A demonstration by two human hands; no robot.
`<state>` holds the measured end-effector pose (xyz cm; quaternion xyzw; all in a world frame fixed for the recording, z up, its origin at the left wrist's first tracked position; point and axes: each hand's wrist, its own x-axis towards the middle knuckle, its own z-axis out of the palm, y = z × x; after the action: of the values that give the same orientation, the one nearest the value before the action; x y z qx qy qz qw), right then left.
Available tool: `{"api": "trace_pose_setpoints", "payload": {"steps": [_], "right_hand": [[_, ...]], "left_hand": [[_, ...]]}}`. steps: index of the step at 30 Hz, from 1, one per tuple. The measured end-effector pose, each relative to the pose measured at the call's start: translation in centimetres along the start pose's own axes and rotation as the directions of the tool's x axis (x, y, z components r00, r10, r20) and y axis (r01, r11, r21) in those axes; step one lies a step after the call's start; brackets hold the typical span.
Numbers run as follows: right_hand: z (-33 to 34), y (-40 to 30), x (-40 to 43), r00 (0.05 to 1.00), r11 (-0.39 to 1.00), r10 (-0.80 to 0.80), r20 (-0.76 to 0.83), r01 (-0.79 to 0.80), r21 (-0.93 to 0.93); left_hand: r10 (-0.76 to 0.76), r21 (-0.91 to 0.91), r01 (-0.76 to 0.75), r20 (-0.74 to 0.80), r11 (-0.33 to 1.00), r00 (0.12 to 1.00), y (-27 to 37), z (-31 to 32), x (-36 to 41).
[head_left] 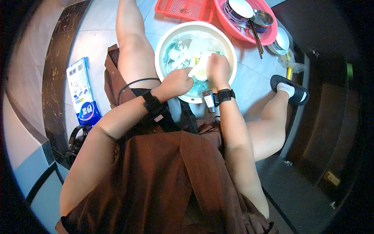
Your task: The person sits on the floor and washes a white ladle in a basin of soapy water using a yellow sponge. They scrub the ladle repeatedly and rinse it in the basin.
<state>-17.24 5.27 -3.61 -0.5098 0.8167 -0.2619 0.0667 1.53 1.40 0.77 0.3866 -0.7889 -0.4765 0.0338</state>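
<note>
A round white basin (pixel 159 63) of soapy water stands on the floor between my legs. My left hand (pixel 178 82) is over its near left rim, its fingers closed on the handle end of a white spoon (pixel 195 69), probably a ceramic soup spoon. Over the basin's right side, my right hand (pixel 218 68) is bent down, blurred, against a white piece with yellow patches; what its fingers hold is hidden. Foam and greenish-blue water surround the pieces, and more white things lie partly under the suds at the left.
Behind the basin lies a red plastic basket (pixel 184 10). At the back right, a pink tub (pixel 228 30) holds bowls, a metal pan (pixel 262 18) and chopsticks (pixel 257 41). White bowls (pixel 280 41) stand beside it. A blue-and-white package (pixel 81 90) lies left; a dark cabinet is right.
</note>
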Motion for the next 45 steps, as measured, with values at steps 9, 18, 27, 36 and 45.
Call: {"api": "trace_pose_setpoints", "payload": {"steps": [9,18,27,36,45], "right_hand": [[0.5,0.5,0.5,0.988,0.989,0.147,-0.042,-0.147,0.002],[1.0,-0.7,-0.8,0.996,0.998,0.052,0.067,-0.049,-0.032],[0.8,-3.6,0.1,1.000,0.805,-0.019,-0.004,0.017,0.592],[2.0,-1.0,1.9,0.947,0.842,0.178,-0.266,-0.007,0.540],[2.0,-5.1,-0.1,0.975,0.840,0.021,-0.221,0.102,0.533]], "left_hand": [[0.030,0.199,-0.022,-0.036,0.980,0.999,0.2,-2.7,-1.0],[-0.063,0.387,0.057,0.002,0.920,0.998,0.3,-4.2,-1.5],[-0.168,-0.091,0.175,0.072,0.980,0.983,0.4,-3.4,1.3],[-0.079,-0.001,0.079,0.017,0.997,0.997,3.5,-3.6,-1.0],[-0.101,-0.035,0.099,-0.030,0.994,0.994,2.5,-4.4,2.6]]}}
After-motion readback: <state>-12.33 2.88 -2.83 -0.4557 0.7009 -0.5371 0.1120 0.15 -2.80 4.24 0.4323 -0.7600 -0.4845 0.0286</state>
